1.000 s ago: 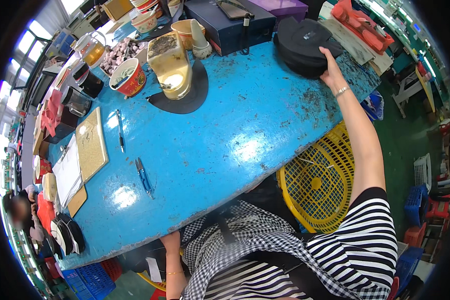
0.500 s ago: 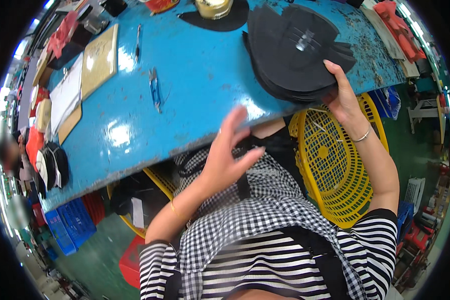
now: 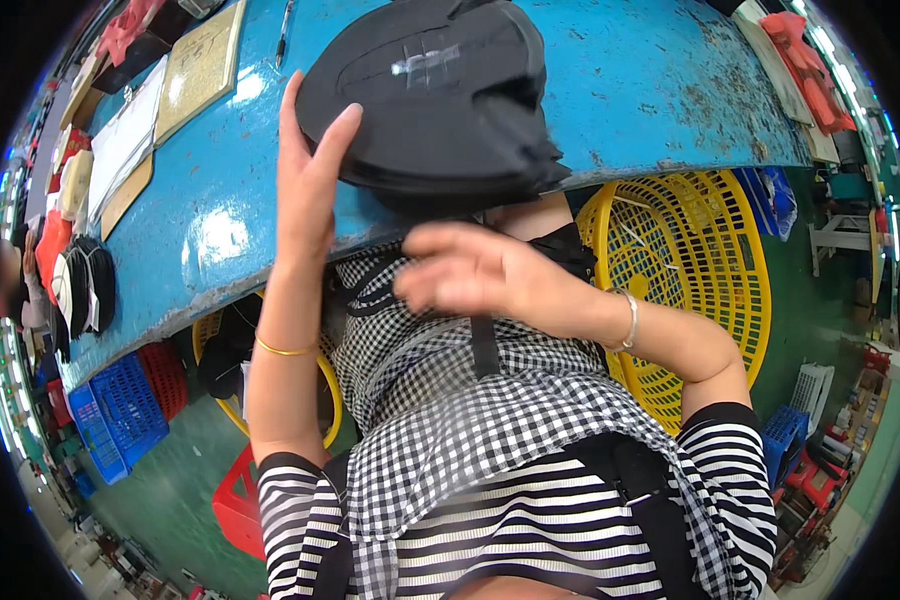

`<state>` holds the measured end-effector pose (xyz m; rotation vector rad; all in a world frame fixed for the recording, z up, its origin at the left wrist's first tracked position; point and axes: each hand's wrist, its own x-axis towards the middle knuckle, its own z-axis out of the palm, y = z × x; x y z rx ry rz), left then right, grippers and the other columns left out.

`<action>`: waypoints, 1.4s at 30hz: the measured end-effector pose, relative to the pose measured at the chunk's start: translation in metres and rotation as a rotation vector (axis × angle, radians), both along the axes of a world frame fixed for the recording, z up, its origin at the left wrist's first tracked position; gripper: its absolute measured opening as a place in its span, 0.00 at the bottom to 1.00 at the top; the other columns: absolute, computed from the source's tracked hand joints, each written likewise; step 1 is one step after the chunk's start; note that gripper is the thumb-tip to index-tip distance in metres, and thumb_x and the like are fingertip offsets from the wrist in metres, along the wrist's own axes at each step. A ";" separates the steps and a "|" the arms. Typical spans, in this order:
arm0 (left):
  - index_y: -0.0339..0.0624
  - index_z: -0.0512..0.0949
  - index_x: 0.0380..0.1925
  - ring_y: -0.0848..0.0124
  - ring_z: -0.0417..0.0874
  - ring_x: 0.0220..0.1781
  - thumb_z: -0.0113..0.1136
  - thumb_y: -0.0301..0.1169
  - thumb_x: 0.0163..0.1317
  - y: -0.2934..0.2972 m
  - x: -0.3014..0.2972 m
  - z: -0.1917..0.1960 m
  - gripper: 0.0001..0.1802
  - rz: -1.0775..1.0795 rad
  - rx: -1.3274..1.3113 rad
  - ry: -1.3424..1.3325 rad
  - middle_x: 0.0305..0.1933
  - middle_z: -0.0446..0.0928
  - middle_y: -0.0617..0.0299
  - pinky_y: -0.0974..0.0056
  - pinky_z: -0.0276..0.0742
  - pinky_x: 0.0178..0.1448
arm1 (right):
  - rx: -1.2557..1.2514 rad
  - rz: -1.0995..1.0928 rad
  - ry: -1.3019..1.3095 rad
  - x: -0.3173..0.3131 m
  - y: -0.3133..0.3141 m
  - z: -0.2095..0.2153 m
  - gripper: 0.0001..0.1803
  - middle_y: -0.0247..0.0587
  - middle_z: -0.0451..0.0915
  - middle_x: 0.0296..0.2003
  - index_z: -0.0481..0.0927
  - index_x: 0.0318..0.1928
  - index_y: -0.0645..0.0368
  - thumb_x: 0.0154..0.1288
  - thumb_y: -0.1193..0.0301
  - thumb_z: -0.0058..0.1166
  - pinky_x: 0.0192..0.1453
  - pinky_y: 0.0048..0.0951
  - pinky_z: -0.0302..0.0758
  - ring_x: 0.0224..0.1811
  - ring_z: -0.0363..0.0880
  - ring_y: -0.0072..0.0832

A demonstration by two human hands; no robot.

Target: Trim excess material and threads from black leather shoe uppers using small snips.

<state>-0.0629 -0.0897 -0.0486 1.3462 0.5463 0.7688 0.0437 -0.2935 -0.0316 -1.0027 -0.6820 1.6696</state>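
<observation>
Over the checkered apron the right hand is blurred and holds nothing, its fingers apart, just short of the near rim of a stack of black pieces. This stack sits at the counter's near edge, hiding part of the top. The left hand touches its left side, thumb over the rim; the other fingers are partly hidden, so I cannot tell whether they clamp it. Below the edge, a large yellow basket stands to the right, with a red stool, another yellow basket and a blue crate to the left. The blue counter is scuffed, darkest at its right end; a pen, a tan board and white papers lie toward its left. Past it, a green floor runs to cluttered shelving.
</observation>
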 end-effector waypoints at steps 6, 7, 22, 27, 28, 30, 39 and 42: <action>0.41 0.40 0.77 0.58 0.66 0.71 0.60 0.40 0.69 -0.004 -0.032 -0.012 0.48 0.079 0.006 0.086 0.77 0.51 0.39 0.54 0.63 0.72 | 0.457 -0.289 -0.270 0.095 -0.010 0.041 0.14 0.45 0.84 0.44 0.76 0.52 0.69 0.74 0.70 0.48 0.58 0.31 0.80 0.49 0.84 0.28; 0.41 0.40 0.77 0.58 0.66 0.71 0.60 0.40 0.69 -0.011 -0.033 -0.009 0.48 0.073 0.001 0.085 0.77 0.51 0.39 0.54 0.63 0.72 | 0.367 -0.531 -0.392 0.113 -0.003 0.030 0.17 0.48 0.82 0.48 0.74 0.54 0.70 0.75 0.69 0.48 0.61 0.31 0.78 0.53 0.82 0.30; 0.42 0.38 0.77 0.62 0.61 0.74 0.56 0.48 0.70 -0.031 -0.017 -0.004 0.48 -0.008 -0.043 0.115 0.73 0.59 0.54 0.51 0.64 0.68 | -0.073 -0.297 -0.686 0.143 0.036 -0.025 0.19 0.32 0.80 0.44 0.77 0.54 0.67 0.75 0.63 0.51 0.51 0.22 0.78 0.38 0.76 0.16; 0.44 0.56 0.72 0.67 0.73 0.60 0.57 0.42 0.67 0.003 -0.004 -0.005 0.37 0.081 -0.038 0.144 0.63 0.71 0.58 0.58 0.71 0.59 | -0.042 -0.451 -0.584 0.096 0.022 -0.039 0.24 0.35 0.80 0.42 0.69 0.63 0.69 0.73 0.66 0.53 0.50 0.23 0.79 0.38 0.79 0.19; 0.47 0.60 0.70 0.70 0.77 0.52 0.56 0.37 0.65 0.014 -0.001 -0.001 0.34 0.046 -0.056 0.148 0.57 0.75 0.60 0.59 0.74 0.54 | 0.013 -0.534 -0.504 0.086 0.017 -0.046 0.28 0.37 0.80 0.42 0.65 0.65 0.70 0.72 0.68 0.54 0.49 0.24 0.80 0.39 0.80 0.21; 0.45 0.56 0.74 0.70 0.73 0.61 0.54 0.41 0.63 0.040 0.001 -0.003 0.40 -0.052 -0.042 0.181 0.67 0.68 0.58 0.59 0.68 0.63 | 0.016 -0.562 -0.414 0.056 0.007 -0.053 0.30 0.44 0.79 0.51 0.58 0.67 0.73 0.71 0.73 0.53 0.52 0.27 0.80 0.44 0.82 0.26; 0.38 0.55 0.73 0.65 0.68 0.70 0.54 0.36 0.62 0.093 0.028 -0.005 0.40 -0.505 -0.051 -0.014 0.72 0.64 0.53 0.63 0.61 0.74 | 0.300 -0.402 -0.101 -0.046 0.023 -0.056 0.31 0.51 0.61 0.69 0.50 0.71 0.64 0.72 0.81 0.46 0.73 0.32 0.62 0.73 0.62 0.36; 0.37 0.54 0.74 0.64 0.67 0.71 0.54 0.37 0.64 0.092 0.022 -0.008 0.39 -0.452 -0.064 -0.007 0.73 0.62 0.50 0.63 0.60 0.75 | 0.284 -0.399 -0.137 -0.042 0.023 -0.057 0.26 0.49 0.67 0.66 0.58 0.69 0.65 0.73 0.78 0.47 0.71 0.31 0.65 0.70 0.67 0.33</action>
